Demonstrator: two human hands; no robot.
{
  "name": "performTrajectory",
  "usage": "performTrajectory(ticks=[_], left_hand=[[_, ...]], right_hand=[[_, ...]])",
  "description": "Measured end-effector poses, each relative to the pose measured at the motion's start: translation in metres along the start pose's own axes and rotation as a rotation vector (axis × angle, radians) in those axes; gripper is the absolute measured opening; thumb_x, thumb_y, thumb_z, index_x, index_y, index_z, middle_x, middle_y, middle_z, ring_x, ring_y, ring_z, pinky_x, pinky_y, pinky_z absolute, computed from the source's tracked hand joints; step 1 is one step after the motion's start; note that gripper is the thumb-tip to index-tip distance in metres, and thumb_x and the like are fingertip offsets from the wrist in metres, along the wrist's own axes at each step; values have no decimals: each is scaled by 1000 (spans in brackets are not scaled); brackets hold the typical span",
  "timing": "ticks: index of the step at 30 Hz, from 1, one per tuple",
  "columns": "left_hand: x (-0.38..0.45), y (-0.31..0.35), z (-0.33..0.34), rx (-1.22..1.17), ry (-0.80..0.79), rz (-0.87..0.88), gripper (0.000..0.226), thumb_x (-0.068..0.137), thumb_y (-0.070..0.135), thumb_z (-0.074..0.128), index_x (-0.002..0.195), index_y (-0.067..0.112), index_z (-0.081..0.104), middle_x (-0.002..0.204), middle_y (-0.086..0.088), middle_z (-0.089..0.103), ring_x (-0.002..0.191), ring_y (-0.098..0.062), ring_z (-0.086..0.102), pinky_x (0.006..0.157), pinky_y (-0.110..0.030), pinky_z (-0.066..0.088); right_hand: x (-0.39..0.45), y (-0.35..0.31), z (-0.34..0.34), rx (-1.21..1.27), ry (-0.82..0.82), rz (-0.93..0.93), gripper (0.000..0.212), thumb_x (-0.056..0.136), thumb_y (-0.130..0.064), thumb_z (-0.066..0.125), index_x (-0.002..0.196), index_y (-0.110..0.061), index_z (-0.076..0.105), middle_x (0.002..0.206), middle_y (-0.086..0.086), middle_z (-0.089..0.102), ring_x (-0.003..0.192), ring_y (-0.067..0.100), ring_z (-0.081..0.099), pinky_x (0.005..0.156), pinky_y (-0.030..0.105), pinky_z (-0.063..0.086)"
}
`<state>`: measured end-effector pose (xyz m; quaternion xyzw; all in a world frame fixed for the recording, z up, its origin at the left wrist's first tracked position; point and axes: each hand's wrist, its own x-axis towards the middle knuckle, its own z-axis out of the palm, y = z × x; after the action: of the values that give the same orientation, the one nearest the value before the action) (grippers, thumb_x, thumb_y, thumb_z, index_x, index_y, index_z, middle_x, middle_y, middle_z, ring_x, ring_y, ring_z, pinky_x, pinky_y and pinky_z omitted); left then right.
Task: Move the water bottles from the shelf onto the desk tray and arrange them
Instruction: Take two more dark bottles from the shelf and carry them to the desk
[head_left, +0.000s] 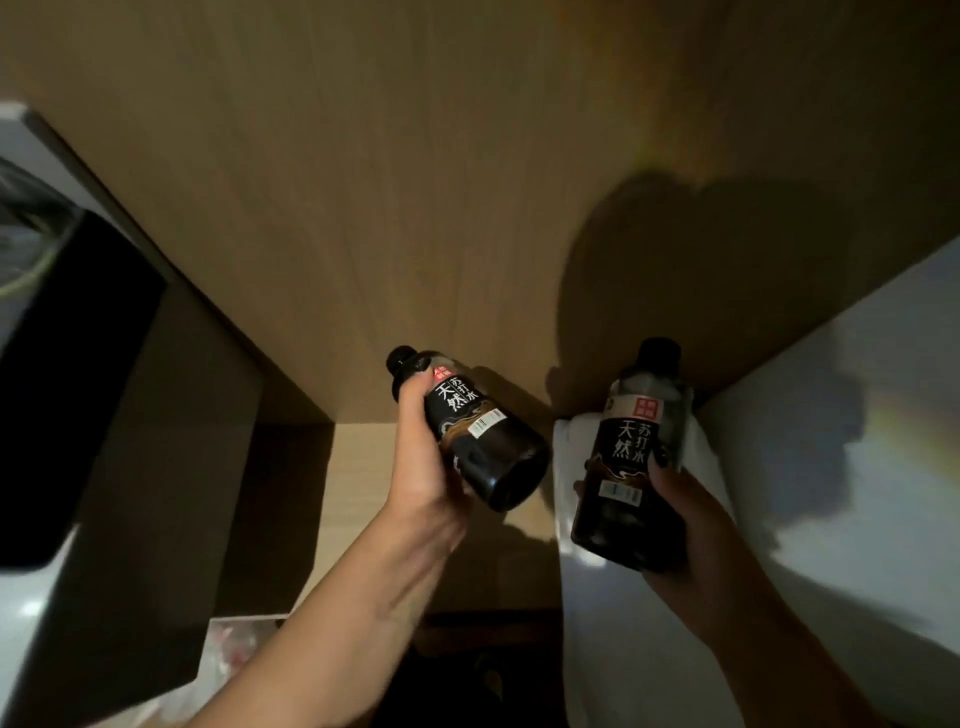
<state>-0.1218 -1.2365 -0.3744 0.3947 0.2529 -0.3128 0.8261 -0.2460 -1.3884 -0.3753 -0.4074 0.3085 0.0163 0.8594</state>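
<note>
— Below the big wooden panel (395, 182), what's being carried?

— Two dark bottles. Left of the white surface (831, 467) that runs down from the panel's right end, the left hand (423, 467) has its fingers curled round the left bottle (478, 436), which tilts with its base toward us. Over the white surface's near edge, the right hand (691, 525) wraps the right bottle (636, 457), nearly upright.

— How will they handle?

— I'd judge them rigid plastic, full and so fairly weighty, and the label sleeves look smooth, perhaps slippery. Mid-body, round the label, seems the safest hold; the black cap (402, 358) is too small to carry by.

— And the tray?

— Neither it nor the shelf shows
</note>
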Motion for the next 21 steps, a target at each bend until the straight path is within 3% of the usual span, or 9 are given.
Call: performTrajectory(ticks=[2, 6, 10, 12, 14, 18, 21], left_hand=[[-26, 8, 12, 11, -13, -34, 32, 82, 46, 59, 80, 14, 65, 65, -4, 64, 66, -20, 64, 75, -35, 52], [-65, 19, 21, 132, -41, -32, 43, 77, 51, 61, 99, 15, 63, 81, -11, 67, 85, -30, 65, 76, -38, 55], [-97, 23, 20, 242, -90, 7, 40, 79, 53, 59, 93, 16, 66, 79, -12, 69, 78, -29, 65, 71, -34, 52], [-110, 25, 15, 283, -85, 38, 42, 81, 53, 56, 103, 19, 64, 89, -16, 72, 79, -31, 66, 69, -34, 53], [-123, 28, 9, 298, -76, 85, 42, 84, 53, 53, 113, 23, 59, 97, -19, 72, 79, -32, 68, 64, -34, 54], [-149, 33, -4, 267, -65, 142, 45, 86, 53, 50, 115, 20, 59, 90, -18, 73, 73, -31, 70, 64, -35, 52], [-161, 38, -9, 203, -35, 167, 45, 85, 52, 51, 111, 17, 62, 92, -18, 73, 74, -31, 68, 70, -37, 51]], right_hand=[[-16, -14, 3, 37, -70, 12, 98, 41, -42, 94, 128, -16, 57, 121, 17, 65, 106, 33, 66, 85, 46, 56], [-33, -37, 12, 92, -124, 16, 95, 37, -45, 93, 122, -13, 63, 109, 16, 68, 94, 32, 67, 86, 47, 53], [-48, -50, 29, 216, -237, 89, 75, 46, -53, 88, 105, -12, 69, 87, 14, 66, 74, 28, 65, 70, 41, 56], [-55, -50, 36, 220, -293, 135, 72, 52, -55, 85, 105, -10, 66, 85, 14, 63, 71, 28, 64, 65, 38, 55], [-61, -49, 43, 169, -285, 156, 75, 53, -56, 83, 107, -7, 63, 82, 17, 64, 66, 30, 64, 61, 37, 55], [-72, -48, 62, 37, -243, 191, 65, 73, -59, 53, 113, -8, 57, 76, 19, 65, 58, 30, 62, 57, 34, 55], [-74, -45, 78, -26, -249, 233, 64, 72, -59, 53, 110, -6, 57, 75, 19, 64, 58, 30, 61, 56, 34, 54]])
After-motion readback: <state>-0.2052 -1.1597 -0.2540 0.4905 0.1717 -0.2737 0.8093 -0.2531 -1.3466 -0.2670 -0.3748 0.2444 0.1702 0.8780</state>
